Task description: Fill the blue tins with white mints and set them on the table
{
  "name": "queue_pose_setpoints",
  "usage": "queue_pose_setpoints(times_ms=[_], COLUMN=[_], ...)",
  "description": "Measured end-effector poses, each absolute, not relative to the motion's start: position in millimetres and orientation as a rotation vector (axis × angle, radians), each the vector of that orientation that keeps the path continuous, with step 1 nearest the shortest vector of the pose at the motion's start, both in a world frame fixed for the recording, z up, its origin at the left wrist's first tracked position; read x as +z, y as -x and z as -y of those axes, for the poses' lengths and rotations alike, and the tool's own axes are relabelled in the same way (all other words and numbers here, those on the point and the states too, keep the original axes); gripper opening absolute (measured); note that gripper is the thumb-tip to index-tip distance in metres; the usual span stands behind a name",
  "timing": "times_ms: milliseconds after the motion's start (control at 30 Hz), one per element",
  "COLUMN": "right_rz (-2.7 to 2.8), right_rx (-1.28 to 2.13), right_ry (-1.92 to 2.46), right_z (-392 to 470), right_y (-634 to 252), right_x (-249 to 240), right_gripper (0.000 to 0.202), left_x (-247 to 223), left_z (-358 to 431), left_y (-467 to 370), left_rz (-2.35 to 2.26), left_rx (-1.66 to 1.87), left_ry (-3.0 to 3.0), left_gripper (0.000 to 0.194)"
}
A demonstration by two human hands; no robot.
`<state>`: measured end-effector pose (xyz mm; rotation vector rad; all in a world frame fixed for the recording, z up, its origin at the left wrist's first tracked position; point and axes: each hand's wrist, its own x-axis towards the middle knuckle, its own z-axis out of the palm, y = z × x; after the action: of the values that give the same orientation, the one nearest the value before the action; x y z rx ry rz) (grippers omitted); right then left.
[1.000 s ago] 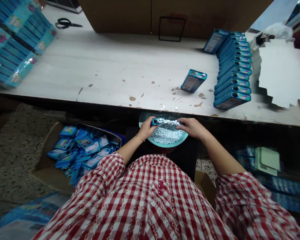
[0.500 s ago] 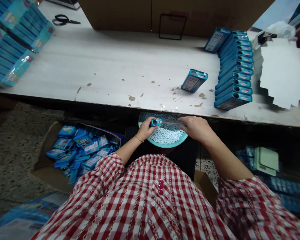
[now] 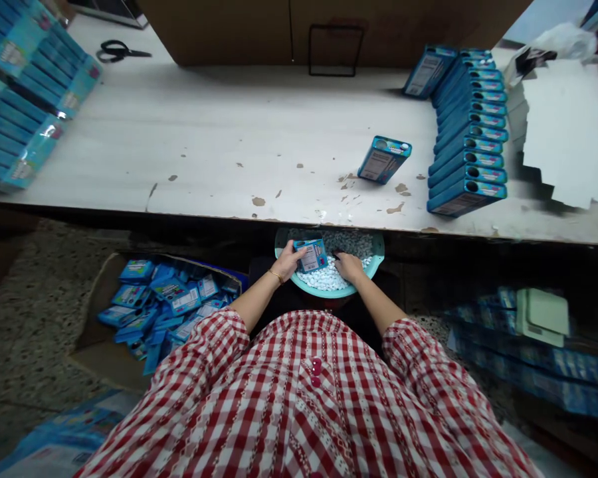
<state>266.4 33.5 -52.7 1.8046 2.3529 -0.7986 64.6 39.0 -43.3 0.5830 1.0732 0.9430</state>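
My left hand (image 3: 285, 261) grips a small blue printed box (image 3: 309, 255), its printed side face turned up, over a turquoise basin (image 3: 329, 293). Small white pellets (image 3: 323, 279) fill the basin. Down at the pellets on the basin's right side is my right hand (image 3: 349, 267), its fingers curled and partly hidden. Whatever those fingers hold I cannot make out. A similar blue box (image 3: 385, 160) stands alone on the white table above the basin.
A row of blue boxes (image 3: 471, 143) lines the table's right side, beside white cardboard sheets (image 3: 571, 133). Scissors (image 3: 122, 51) and wrapped packs (image 3: 34, 99) lie left. A carton (image 3: 92, 332) of loose blue boxes sits on the floor left; a pale green device (image 3: 543, 315) is low right.
My right hand has moved left and down to the pellets; the clear, flat item it held against the box no longer shows. The box in my left hand has turned, showing its printed side.
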Motion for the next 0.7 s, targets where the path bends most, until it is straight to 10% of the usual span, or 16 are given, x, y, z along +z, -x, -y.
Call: queue_pose_setpoints(times_ms=[500, 700], right_rz=[-2.455, -2.484], right_rx=[-1.445, -1.19], right_ry=[-1.909, -1.706], right_z=[-37, -46], right_y=[-323, -311], right_x=[5, 75], right_gripper=[0.033, 0.034], left_x=[-15, -10], left_z=[-24, -25], left_y=[-15, -50], left_rz=[-1.445, -1.382], left_rx=[1.036, 0.867], left_ry=[-1.505, -1.772], left_gripper=[0.042, 0.036])
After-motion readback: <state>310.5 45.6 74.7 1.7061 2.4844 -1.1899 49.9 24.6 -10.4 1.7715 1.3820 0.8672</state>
